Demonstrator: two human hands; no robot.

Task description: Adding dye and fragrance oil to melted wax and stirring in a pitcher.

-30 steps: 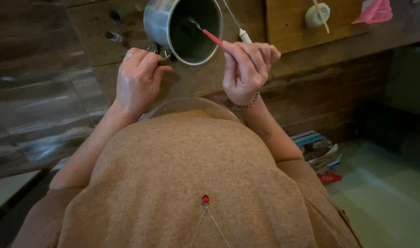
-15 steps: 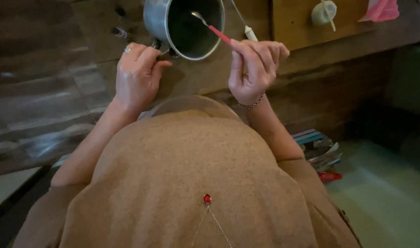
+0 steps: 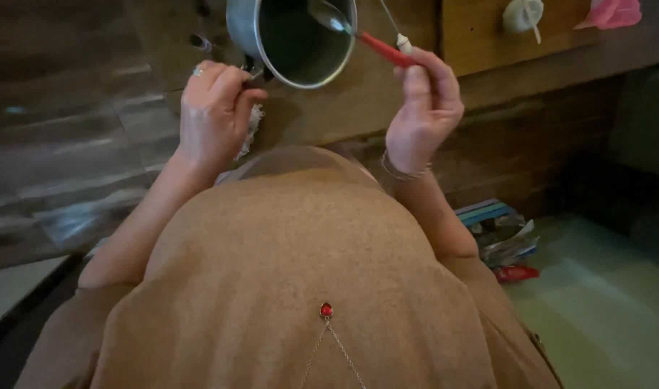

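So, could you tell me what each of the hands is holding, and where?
Right hand: red-handled metal spoon, by its handle end. Left hand: steel pot, at its handle.

We note a silver metal pot [image 3: 272, 36], dark inside; a spoon [image 3: 365, 39] with red handle; tan sweater [image 3: 300, 288]; red pendant [image 3: 326, 310]; brown wooden table [image 3: 344, 108]; pale green floor [image 3: 603, 310].

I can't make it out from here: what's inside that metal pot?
The metal pot looks dark inside. The bowl of the red-handled spoon, held by the right hand, dips in over the rim. The contents, if any, are too dark to tell. The left hand grips the handle.
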